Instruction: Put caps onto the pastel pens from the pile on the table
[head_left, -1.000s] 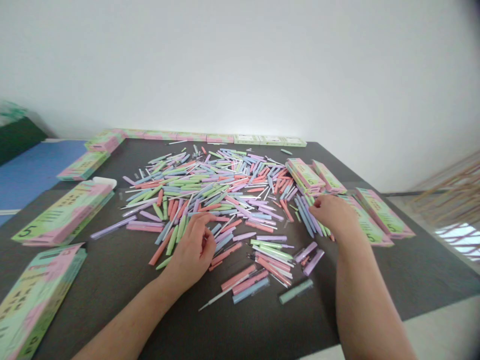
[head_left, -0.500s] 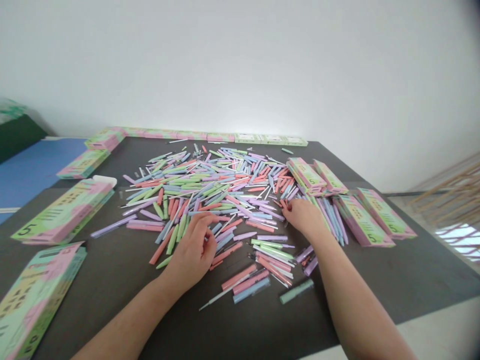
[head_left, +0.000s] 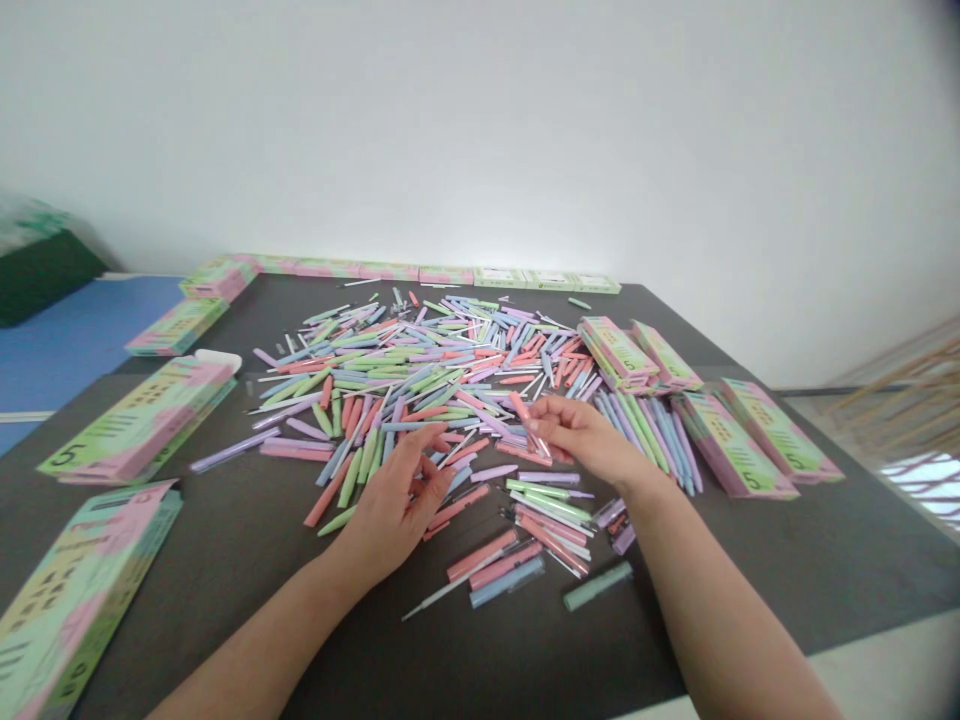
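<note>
My right hand is closed in a pinch on a coral-red pen cap with a clear part toward its lower end, lifted just over the pens. My left hand hovers at the near edge of the heap, thumb and fingers apart, with nothing visible in it. In front of both hands spreads a heap of loose pen parts in green, blue, purple and red, mixed with white refills. Between my forearms lie pink barrels, a blue barrel, a white refill and a grey-green barrel.
Printed pen boxes stand at the left, front left and right. More boxes line the dark table's back edge by the wall. Beside the right boxes lies a row of sorted barrels.
My right hand has come left and up from the right side of the heap with a coral-red pen cap. My left hand has opened its fingers a little.
</note>
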